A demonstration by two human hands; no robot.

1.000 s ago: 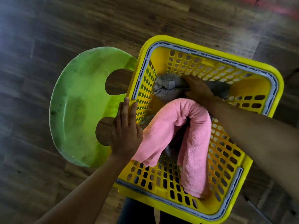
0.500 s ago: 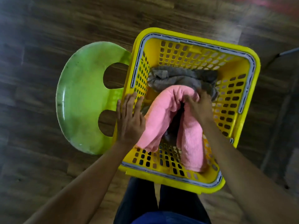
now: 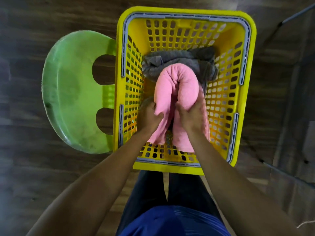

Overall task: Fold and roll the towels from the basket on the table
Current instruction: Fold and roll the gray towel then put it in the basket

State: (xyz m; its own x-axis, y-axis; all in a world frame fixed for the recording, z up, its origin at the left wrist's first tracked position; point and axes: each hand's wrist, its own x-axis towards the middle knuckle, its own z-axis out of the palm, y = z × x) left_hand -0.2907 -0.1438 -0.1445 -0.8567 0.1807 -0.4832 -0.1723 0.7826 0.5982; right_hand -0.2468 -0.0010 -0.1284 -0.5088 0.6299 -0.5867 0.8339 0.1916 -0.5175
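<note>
A yellow perforated basket [image 3: 187, 17] stands on the wooden floor in front of my legs. Inside it a pink towel [image 3: 173, 82] is bent into an arch over a grey towel [image 3: 179, 60] that lies toward the far end. My left hand [image 3: 150, 116] grips the left leg of the pink towel. The right leg of the same towel is held in my right hand [image 3: 189, 114]. Both hands are inside the basket, near its front wall.
A green plastic stool [image 3: 73, 92] with two cut-outs lies against the basket's left side. Dark wood floor [image 3: 51, 167] surrounds everything. A dark frame or furniture edge [image 3: 293, 116] runs along the right.
My left hand left the basket's left rim and took hold of the pink towel. My right hand slid down from the towel's top to its right side. The view shifted over the basket.
</note>
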